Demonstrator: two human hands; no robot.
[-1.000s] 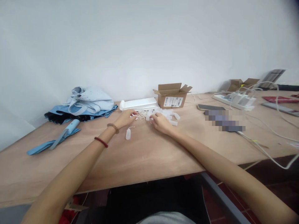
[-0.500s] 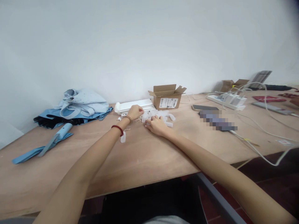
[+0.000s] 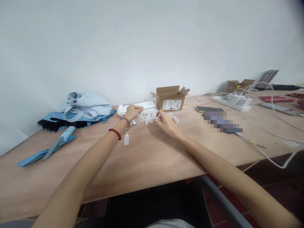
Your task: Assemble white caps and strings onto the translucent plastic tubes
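Observation:
My left hand point(image 3: 133, 113) hovers over a pile of short white strings point(image 3: 142, 118), thumb and fingertips pinched together; whatever is between them is too small to make out. Just to its right, my right hand point(image 3: 166, 124) has thumb and forefinger curled around a frosted plastic tag point(image 3: 157, 117), partly hidden by the fingers. Similar frosted tags point(image 3: 147, 118) lie loose between the hands, and another tag point(image 3: 175, 119) rests beyond the right hand. Nearer to me, one tag point(image 3: 126, 139) with a white string at its top lies apart on the table.
Behind the hands are a white flat package point(image 3: 148, 105) and an open cardboard box point(image 3: 170, 103). At left lie a pale blue bag point(image 3: 86, 104) and a blue folded umbrella point(image 3: 64, 134). Phones point(image 3: 209, 109), a power strip point(image 3: 234, 103) and white cables occupy the right.
My left hand has shifted slightly left and up, uncovering the string pile. My right hand has lifted and moved right, its fingers now curled at a tag.

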